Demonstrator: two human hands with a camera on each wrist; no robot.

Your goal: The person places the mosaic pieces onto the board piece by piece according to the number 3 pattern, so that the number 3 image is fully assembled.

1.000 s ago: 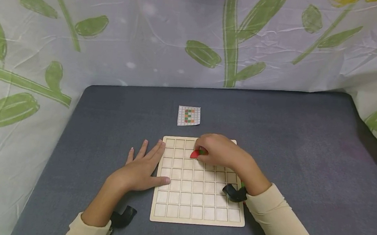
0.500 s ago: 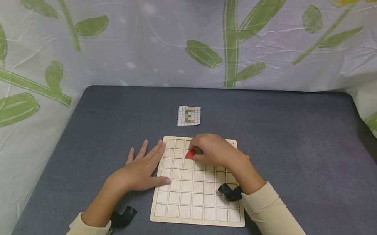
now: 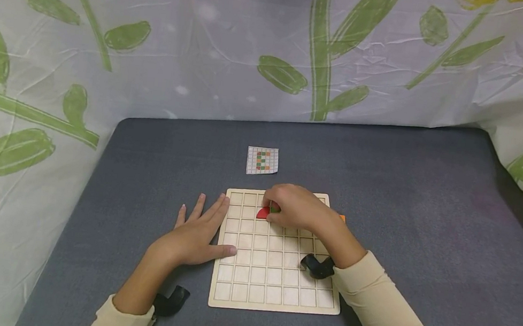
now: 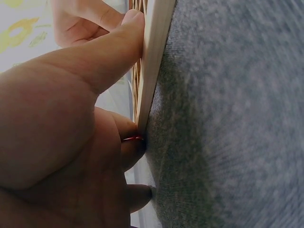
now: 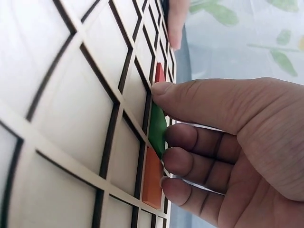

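A light wooden board (image 3: 258, 275) with a raised square grid lies on the table. My left hand (image 3: 192, 241) rests with spread, straight fingers at its left edge, the thumb lying over the rim. Over the board's upper rows, my right hand (image 3: 295, 209) pinches a small red-and-green piece between thumb and fingers. Its red rounded part (image 3: 263, 213) shows past the fingertips in the head view. In the right wrist view the green part (image 5: 157, 126) sits under the thumb and fingers, low against the grid. An orange piece (image 5: 152, 183) lies beside it, under the curled fingers.
A small paper card (image 3: 262, 161) with a coloured grid pattern lies beyond the board. An orange bit (image 3: 343, 218) shows at the board's right edge, behind the forearm. Black wrist mounts (image 3: 171, 301) stick out from both sleeves. A flower-printed sheet (image 3: 207, 44) hangs behind the table.
My right hand has shifted slightly left over the board with the red-and-green piece, then nearly stopped. The orange bit at the right edge has come into view. My left hand has stayed put.
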